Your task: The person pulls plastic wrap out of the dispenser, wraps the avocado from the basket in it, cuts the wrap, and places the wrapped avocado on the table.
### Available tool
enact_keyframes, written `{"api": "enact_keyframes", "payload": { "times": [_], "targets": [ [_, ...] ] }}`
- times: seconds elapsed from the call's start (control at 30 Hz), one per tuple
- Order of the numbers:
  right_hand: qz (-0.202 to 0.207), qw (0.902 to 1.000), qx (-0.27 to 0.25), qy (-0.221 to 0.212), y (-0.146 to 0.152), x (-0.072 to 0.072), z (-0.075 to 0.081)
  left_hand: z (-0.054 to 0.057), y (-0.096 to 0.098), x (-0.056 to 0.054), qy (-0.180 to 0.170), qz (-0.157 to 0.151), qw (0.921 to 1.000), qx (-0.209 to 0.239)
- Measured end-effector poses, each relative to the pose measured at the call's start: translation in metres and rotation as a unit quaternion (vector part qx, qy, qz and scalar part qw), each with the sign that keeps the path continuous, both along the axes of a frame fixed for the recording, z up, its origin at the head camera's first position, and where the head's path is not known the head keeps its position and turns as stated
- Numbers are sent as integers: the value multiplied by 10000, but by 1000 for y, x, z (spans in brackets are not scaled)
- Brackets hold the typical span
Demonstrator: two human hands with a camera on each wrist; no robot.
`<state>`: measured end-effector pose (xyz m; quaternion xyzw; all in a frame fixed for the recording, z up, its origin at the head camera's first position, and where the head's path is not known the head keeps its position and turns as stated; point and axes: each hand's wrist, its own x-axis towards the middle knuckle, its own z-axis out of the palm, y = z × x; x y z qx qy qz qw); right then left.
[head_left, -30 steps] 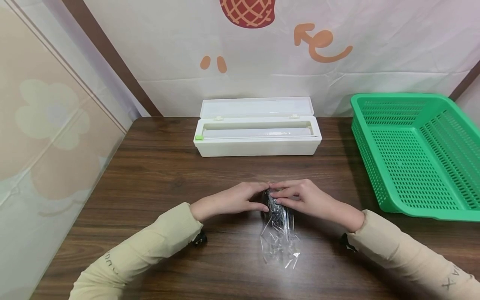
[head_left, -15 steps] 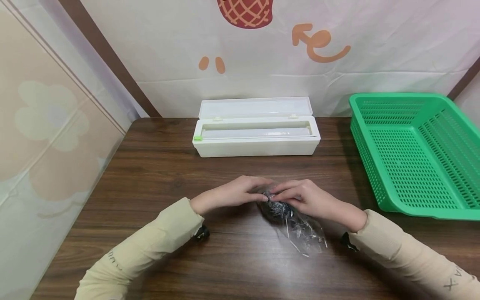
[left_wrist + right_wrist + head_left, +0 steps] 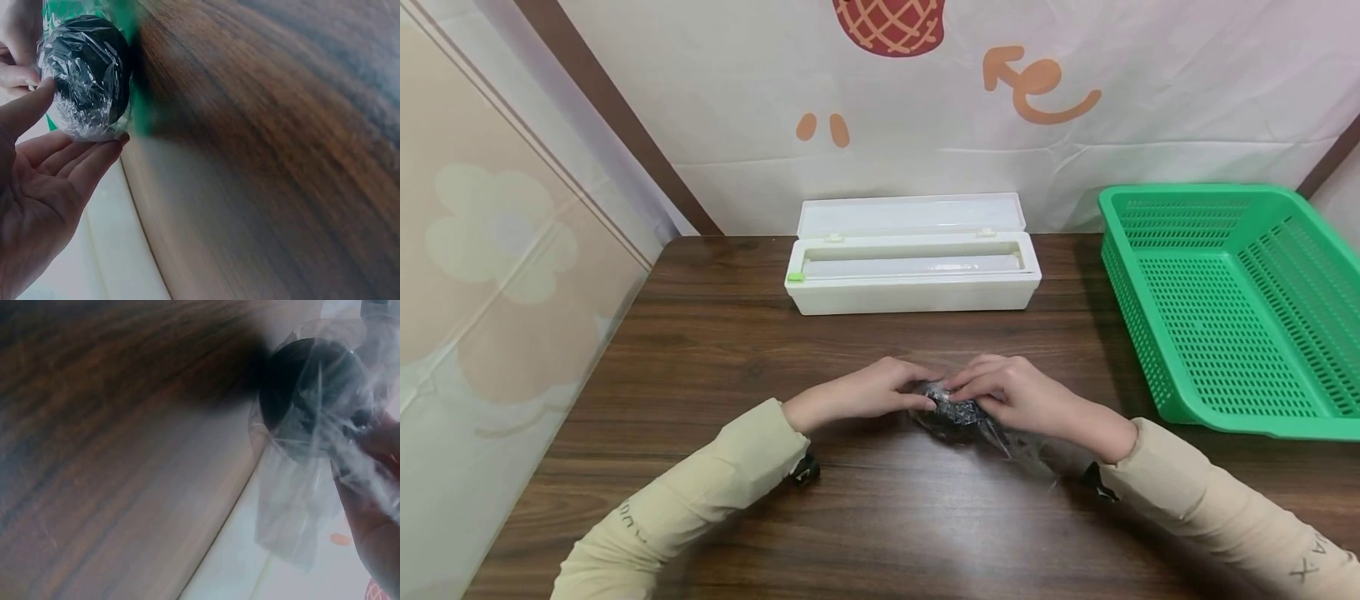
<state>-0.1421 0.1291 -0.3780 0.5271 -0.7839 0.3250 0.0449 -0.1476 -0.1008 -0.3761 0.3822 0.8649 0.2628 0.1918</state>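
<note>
Between both hands, just in front of the middle of the table, is a dark rounded object (image 3: 94, 69) wrapped in crinkled cling film. My left hand (image 3: 868, 392) holds its left side; in the left wrist view the thumb lies near its upper part and the fingers reach under its end. From the right, my right hand (image 3: 1022, 396) bends its fingers onto the top of the wrapped object. Loose cling film (image 3: 287, 519) hangs off it in the right wrist view and trails under the right hand in the head view. The film hides what kind of object it is.
A white cling film dispenser box (image 3: 913, 297) stands behind the hands, lid raised, with a roll inside and a green slider (image 3: 795, 277) at its left. On the right is a green plastic basket (image 3: 1187, 392). A printed cloth (image 3: 737, 83) hangs along the table's back.
The wrapped object has turned between the hands. Its loose film tail has swung from pointing toward me to the right, under the right hand. The box and basket stay in place.
</note>
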Motion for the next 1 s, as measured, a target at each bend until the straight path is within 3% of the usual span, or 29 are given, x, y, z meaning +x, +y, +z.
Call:
{"api": "enact_keyframes", "payload": {
  "times": [0.2,0.57,0.83,1.0],
  "targets": [
    [-104,9996,183,-191,0,3,2,-1,0,2,91,76,9999,-3],
    [-176,9996,91,212,2,2,1,-4,-2,3,-104,158,9996,227],
    [-44,9999,-16,137,4,0,2,-2,-3,3,-8,213,9995,237],
    [41,10000,75,44,5,-1,6,-3,-1,4,-162,292,9988,355]
  ]
}}
